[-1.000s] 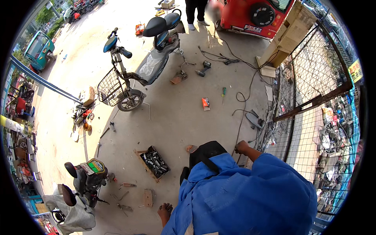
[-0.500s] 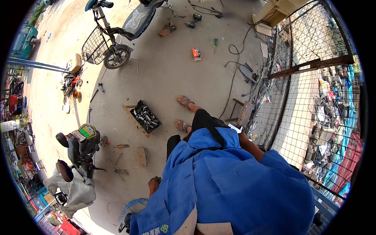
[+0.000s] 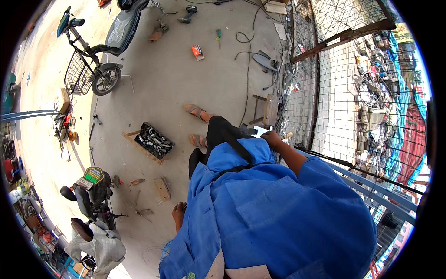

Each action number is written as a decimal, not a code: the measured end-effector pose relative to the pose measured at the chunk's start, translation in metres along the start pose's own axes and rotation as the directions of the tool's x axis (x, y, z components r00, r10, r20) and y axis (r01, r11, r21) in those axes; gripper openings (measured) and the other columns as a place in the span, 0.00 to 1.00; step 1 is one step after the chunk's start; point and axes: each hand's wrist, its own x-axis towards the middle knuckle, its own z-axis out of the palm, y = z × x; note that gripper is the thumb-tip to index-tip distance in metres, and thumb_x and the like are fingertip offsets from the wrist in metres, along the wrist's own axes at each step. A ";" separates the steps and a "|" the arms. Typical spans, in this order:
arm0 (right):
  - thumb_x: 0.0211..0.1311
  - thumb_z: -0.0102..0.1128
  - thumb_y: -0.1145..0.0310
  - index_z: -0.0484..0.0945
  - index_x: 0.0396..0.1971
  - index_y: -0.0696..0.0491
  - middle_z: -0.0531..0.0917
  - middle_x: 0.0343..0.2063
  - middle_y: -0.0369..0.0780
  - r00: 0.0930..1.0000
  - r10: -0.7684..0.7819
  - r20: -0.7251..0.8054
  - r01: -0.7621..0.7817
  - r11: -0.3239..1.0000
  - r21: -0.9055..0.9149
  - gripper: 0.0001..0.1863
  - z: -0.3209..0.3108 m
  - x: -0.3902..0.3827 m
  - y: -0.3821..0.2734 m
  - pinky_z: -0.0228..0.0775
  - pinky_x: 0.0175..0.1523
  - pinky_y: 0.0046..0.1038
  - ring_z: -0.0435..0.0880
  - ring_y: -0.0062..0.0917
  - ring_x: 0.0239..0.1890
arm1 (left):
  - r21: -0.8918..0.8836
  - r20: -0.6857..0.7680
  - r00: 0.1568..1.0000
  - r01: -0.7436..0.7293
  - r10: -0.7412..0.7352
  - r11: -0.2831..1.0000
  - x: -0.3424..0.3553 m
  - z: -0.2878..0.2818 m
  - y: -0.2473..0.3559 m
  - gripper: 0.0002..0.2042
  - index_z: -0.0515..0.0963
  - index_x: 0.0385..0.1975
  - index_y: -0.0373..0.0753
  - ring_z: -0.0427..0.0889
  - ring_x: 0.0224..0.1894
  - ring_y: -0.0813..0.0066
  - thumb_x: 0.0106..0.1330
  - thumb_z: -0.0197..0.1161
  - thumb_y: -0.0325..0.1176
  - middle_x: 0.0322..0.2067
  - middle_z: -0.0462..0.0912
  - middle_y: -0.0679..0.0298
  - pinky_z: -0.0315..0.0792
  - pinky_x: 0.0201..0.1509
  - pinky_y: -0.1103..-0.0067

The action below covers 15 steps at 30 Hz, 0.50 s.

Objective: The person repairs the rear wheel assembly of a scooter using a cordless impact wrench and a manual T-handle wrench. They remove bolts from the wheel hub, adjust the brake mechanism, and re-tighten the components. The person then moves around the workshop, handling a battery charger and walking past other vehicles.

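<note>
Standing on a grey floor (image 3: 155, 104) near a wooden stool (image 3: 271, 110).
Dangling the left hand (image 3: 179, 212) near a wooden block (image 3: 162, 189), cannot tell if open or closed; holding the right hand (image 3: 272, 139) at or beside a white object (image 3: 262, 131) near the stool, cannot tell if gripping.

I see a gray floor (image 3: 158, 88) holding a box (image 3: 142, 149) of metal bits left of the middle, with a drill (image 3: 187, 16), green screwdriver (image 3: 218, 34) and little orange box (image 3: 198, 52) near the top.
</note>
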 end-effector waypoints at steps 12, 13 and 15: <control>0.51 0.58 0.63 0.82 0.29 0.51 0.83 0.28 0.47 0.968 -0.016 0.250 0.183 0.726 -0.663 0.10 -0.029 0.029 0.015 0.75 0.36 0.31 0.84 0.32 0.31 | -0.366 -0.154 0.959 0.169 -0.239 0.915 0.015 0.012 -0.037 0.15 0.73 0.38 0.25 0.82 0.34 0.54 0.59 0.56 0.32 0.36 0.80 0.46 0.77 0.36 0.65; 0.50 0.57 0.65 0.82 0.30 0.51 0.83 0.29 0.47 0.895 -0.123 0.429 0.446 0.301 -0.843 0.10 -0.035 0.042 0.029 0.76 0.36 0.31 0.84 0.31 0.31 | -0.397 -0.179 0.943 0.192 -0.280 0.898 0.010 0.027 -0.021 0.14 0.74 0.38 0.26 0.82 0.33 0.54 0.58 0.56 0.32 0.35 0.81 0.47 0.78 0.35 0.65; 0.53 0.56 0.68 0.81 0.27 0.57 0.83 0.26 0.44 0.958 -0.225 0.178 0.286 0.795 -0.535 0.09 -0.038 0.068 0.073 0.75 0.30 0.28 0.83 0.26 0.26 | 0.101 -0.071 0.996 -0.051 0.058 0.994 0.031 0.036 -0.015 0.14 0.74 0.39 0.27 0.82 0.33 0.55 0.59 0.57 0.33 0.35 0.81 0.49 0.78 0.36 0.66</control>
